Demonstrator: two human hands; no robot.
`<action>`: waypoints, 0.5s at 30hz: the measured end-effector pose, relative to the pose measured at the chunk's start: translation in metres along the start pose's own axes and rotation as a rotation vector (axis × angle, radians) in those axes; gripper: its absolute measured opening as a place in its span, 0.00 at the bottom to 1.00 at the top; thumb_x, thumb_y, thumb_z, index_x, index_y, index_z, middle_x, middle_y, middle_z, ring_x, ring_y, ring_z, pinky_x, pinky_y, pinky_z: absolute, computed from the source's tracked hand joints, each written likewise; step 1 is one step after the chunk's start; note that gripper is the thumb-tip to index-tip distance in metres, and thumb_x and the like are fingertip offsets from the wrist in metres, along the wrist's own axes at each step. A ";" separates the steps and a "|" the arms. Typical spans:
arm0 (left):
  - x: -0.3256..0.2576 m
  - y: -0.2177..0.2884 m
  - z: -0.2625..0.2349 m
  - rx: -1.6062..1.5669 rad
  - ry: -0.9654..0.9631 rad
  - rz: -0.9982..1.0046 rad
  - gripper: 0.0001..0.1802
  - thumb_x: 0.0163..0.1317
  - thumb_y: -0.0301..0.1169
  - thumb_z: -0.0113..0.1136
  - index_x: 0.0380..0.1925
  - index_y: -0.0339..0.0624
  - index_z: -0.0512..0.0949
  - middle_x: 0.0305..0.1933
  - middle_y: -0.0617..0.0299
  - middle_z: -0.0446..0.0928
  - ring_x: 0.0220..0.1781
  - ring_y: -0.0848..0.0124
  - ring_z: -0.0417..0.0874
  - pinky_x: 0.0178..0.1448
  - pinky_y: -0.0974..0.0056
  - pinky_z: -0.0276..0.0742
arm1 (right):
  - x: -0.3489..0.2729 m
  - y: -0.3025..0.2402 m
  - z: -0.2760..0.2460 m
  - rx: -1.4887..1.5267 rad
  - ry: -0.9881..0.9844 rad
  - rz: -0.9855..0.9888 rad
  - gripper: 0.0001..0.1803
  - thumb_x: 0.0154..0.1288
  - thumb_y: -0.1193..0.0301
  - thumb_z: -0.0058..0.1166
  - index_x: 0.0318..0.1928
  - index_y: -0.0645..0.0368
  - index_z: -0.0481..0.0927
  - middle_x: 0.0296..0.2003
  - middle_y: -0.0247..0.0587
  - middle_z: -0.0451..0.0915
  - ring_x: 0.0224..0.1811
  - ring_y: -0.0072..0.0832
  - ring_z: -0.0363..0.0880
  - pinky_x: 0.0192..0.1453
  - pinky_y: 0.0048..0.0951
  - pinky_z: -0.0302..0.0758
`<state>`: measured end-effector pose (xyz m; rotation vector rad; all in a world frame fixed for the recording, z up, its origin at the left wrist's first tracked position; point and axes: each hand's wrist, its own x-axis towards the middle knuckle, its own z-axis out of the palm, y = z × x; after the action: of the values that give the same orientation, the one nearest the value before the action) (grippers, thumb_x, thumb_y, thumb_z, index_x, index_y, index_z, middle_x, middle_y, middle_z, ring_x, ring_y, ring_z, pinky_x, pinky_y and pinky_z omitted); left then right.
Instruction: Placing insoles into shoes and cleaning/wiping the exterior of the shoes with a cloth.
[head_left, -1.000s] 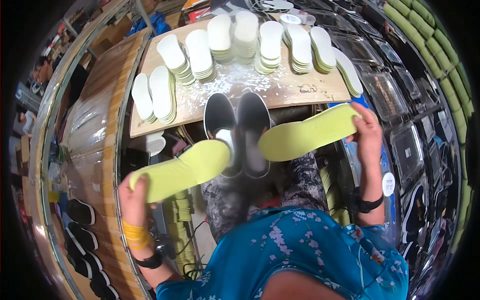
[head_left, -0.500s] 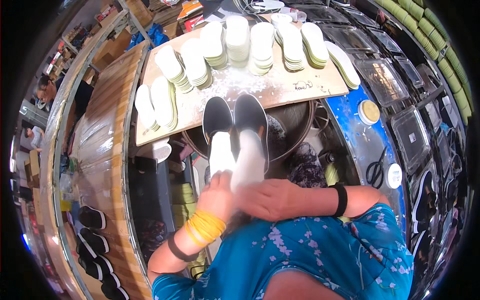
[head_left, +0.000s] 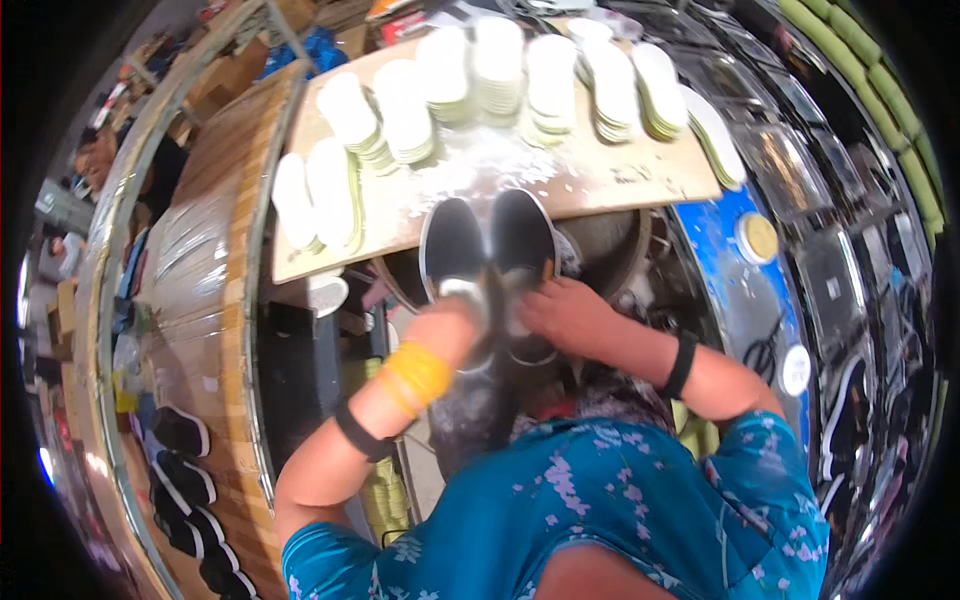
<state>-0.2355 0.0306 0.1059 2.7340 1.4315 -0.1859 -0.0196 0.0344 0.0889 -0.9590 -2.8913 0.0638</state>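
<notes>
Two black slip-on shoes with white edges lie side by side, toes against the near edge of a wooden board: the left shoe (head_left: 452, 238) and the right shoe (head_left: 526, 232). My left hand (head_left: 445, 328) reaches into the left shoe's opening, where a bit of white insole (head_left: 462, 288) shows. At the right shoe's opening is my right hand (head_left: 572, 312); whatever lies under it is hidden. Motion smears the fingers of both hands, so their grip is unclear.
Several stacks of white insoles (head_left: 498, 62) stand along the wooden board (head_left: 390, 225). A round metal drum (head_left: 632, 250) sits beneath it. On the blue surface at right are a round tub (head_left: 757, 238), black scissors (head_left: 764, 352) and a white lid (head_left: 794, 370). More black shoes (head_left: 182, 432) line the left shelf.
Both hands have moved forward to the shoe openings. The long white insoles that stuck out of the shoes are now mostly out of sight. My hands have moved apart.
</notes>
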 end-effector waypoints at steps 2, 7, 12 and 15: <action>0.002 -0.001 0.041 0.105 -0.069 -0.049 0.08 0.52 0.29 0.52 0.31 0.39 0.76 0.29 0.55 0.78 0.29 0.62 0.82 0.25 0.61 0.77 | 0.018 -0.027 -0.016 -0.044 -0.104 -0.003 0.13 0.48 0.69 0.48 0.37 0.56 0.76 0.34 0.36 0.76 0.36 0.31 0.73 0.41 0.31 0.70; 0.030 0.012 0.008 0.193 -0.497 0.147 0.17 0.56 0.33 0.49 0.43 0.39 0.78 0.56 0.46 0.68 0.48 0.61 0.77 0.46 0.58 0.74 | 0.024 -0.028 -0.006 -0.066 -0.335 -0.020 0.06 0.47 0.69 0.51 0.26 0.52 0.80 0.25 0.37 0.78 0.29 0.32 0.78 0.29 0.32 0.74; 0.030 0.021 -0.003 0.117 -0.474 -0.007 0.12 0.57 0.34 0.48 0.31 0.49 0.82 0.35 0.60 0.81 0.40 0.63 0.81 0.40 0.60 0.77 | 0.048 -0.017 -0.018 0.081 -0.681 -0.040 0.08 0.47 0.69 0.52 0.29 0.57 0.80 0.29 0.44 0.80 0.34 0.39 0.80 0.36 0.39 0.76; 0.036 0.010 0.017 -0.037 -0.489 -0.074 0.11 0.56 0.32 0.49 0.29 0.47 0.82 0.33 0.59 0.81 0.37 0.62 0.82 0.40 0.60 0.77 | 0.057 0.005 -0.012 0.231 -0.774 -0.158 0.12 0.47 0.70 0.53 0.33 0.60 0.79 0.30 0.46 0.79 0.37 0.43 0.79 0.42 0.41 0.75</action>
<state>-0.2083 0.0525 0.0846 2.3700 1.3682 -0.7602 -0.0612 0.0725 0.1048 -0.7790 -3.4980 0.9246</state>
